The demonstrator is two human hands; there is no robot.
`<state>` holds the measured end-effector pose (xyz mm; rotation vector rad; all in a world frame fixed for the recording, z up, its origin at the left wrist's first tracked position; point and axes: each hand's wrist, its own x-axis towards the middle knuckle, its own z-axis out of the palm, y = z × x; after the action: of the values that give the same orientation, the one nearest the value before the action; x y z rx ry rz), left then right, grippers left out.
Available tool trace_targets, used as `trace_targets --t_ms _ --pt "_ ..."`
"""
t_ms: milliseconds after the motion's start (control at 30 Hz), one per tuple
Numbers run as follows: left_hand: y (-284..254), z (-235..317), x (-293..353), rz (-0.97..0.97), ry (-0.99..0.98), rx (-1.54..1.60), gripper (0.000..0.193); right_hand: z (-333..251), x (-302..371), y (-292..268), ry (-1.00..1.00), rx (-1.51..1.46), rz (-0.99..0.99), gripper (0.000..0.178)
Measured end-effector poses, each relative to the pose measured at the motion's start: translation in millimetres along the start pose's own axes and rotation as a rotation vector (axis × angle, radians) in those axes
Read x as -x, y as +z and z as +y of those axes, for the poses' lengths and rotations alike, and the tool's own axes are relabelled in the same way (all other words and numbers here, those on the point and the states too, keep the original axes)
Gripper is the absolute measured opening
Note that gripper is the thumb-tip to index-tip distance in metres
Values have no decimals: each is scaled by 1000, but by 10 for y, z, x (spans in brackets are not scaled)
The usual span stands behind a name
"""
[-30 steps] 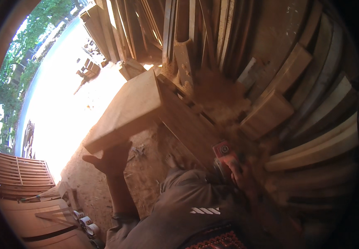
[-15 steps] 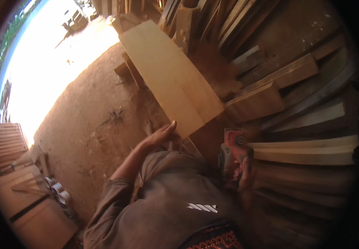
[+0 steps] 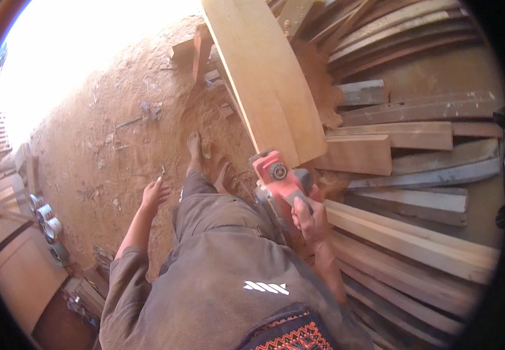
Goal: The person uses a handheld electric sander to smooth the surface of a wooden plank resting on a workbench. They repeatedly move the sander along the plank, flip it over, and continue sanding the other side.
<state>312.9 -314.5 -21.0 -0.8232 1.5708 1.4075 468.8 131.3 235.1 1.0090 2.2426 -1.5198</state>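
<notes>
Left hand (image 3: 154,195) off wide plank (image 3: 270,81) since earlier, now hanging open, empty, at 9 o'clock; right hand (image 3: 309,217) closed on red power planer (image 3: 278,182) handle, carrying it at plank's near end.

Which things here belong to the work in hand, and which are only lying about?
In the work:
- red power planer, gripped by the right hand
- wide pale board just ahead of it

Lying about:
- stacked planks at the right
- round tins at the left
- wood scraps on the dirt
The left hand hangs empty.
</notes>
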Motion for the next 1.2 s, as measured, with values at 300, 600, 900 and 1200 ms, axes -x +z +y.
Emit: trace_targets --t_ms 300,600,900,1200 --pt "94 -358 1 127 -77 375 51 -1546 -2062 451 -243 -126 -110 52" --pt "160 715 -158 -3 292 249 50 -1264 -1733 280 -144 -73 -121 51" --pt "22 -535 -515 225 -248 479 36 -950 -1117 146 52 -123 -62 44" --pt "-1 788 -775 190 -45 457 43 -2679 -3242 796 -75 -100 -90 52"
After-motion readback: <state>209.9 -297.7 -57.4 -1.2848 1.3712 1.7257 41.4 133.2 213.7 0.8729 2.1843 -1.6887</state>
